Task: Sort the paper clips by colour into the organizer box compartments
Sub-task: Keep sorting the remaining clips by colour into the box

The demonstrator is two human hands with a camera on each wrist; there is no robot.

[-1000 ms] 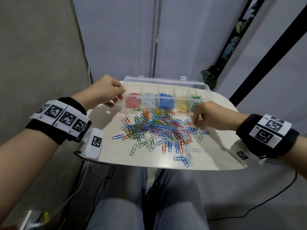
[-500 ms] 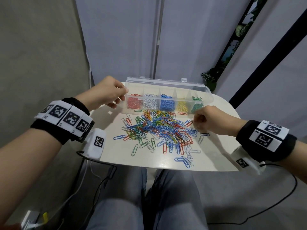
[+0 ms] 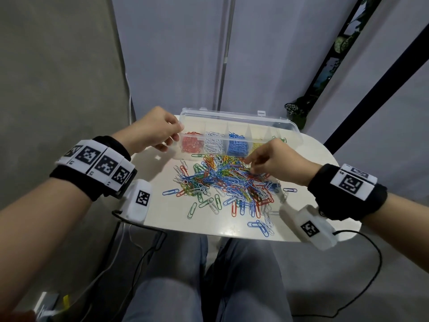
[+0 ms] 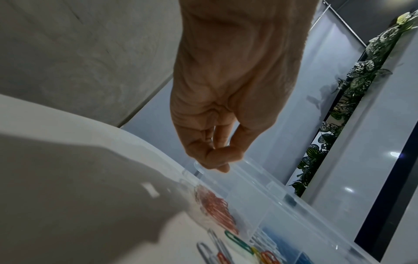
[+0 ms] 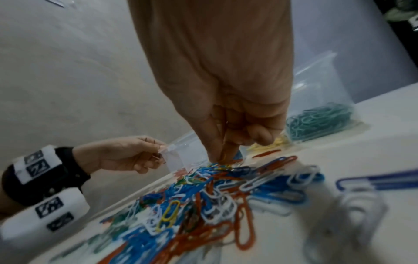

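Note:
A clear organizer box (image 3: 232,112) stands at the table's far edge with its lid open; its compartments hold red (image 3: 192,144), white (image 3: 214,144), blue (image 3: 236,146), yellow and green clips (image 5: 316,119). A mixed pile of paper clips (image 3: 227,184) lies in front of it. My left hand (image 3: 174,135) grips the box's left end (image 4: 260,187), fingers curled on its corner. My right hand (image 3: 250,165) reaches down onto the pile's far top, near the blue compartment. Its thumb and forefinger (image 5: 222,157) pinch a clip there; the colour is unclear.
The small white table (image 3: 176,219) has a rounded front edge above my legs in jeans. Stray clips (image 3: 262,226) lie near that edge. Cables hang from the wrist cameras. A grey wall is on the left, and a plant (image 3: 299,112) stands behind the box at right.
My right hand moved from the pile's right side, past the green compartment, leftward to the pile's top centre and lowered its fingertips into it. The left hand stayed on the box.

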